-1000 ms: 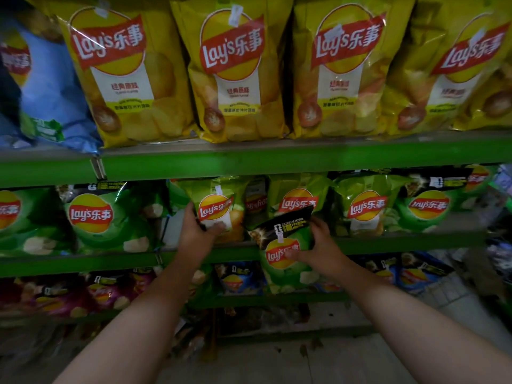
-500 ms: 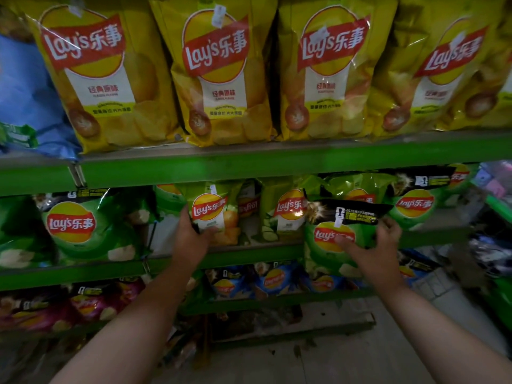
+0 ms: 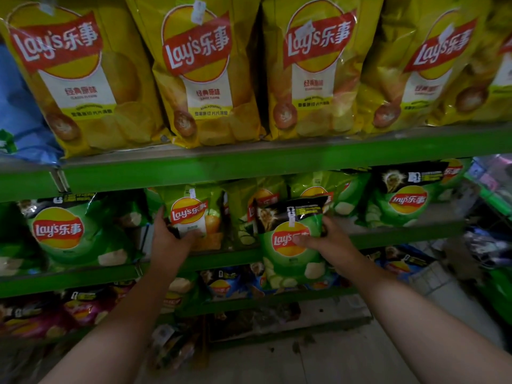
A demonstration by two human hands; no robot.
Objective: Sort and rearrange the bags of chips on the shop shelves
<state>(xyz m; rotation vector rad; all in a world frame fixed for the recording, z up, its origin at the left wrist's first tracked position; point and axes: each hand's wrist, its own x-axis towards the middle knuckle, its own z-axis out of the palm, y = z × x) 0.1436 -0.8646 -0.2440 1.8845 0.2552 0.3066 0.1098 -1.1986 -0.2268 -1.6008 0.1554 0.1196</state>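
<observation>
My right hand (image 3: 318,239) grips a green chip bag with a black top band (image 3: 291,253), held in front of the middle shelf's green edge (image 3: 230,259) so that it hangs over it. My left hand (image 3: 169,236) holds the lower left side of a lime-green chip bag (image 3: 194,214) that stands on that middle shelf. More lime-green bags (image 3: 318,189) stand behind the held bag. Similar green bags with black tops sit at the left (image 3: 69,231) and at the right (image 3: 404,200) of the same shelf.
Large yellow chip bags (image 3: 194,73) line the top shelf, with a blue bag (image 3: 19,112) at the far left. The lower shelf holds blue bags (image 3: 221,284) and purple-red bags (image 3: 83,309). Below is a dirty floor (image 3: 318,356). More goods lie at the right (image 3: 487,245).
My right hand first carried the black-topped green bag rightwards, then brought it back left toward the middle. My left hand has stayed on the lime-green bag. The camera view shifted slightly.
</observation>
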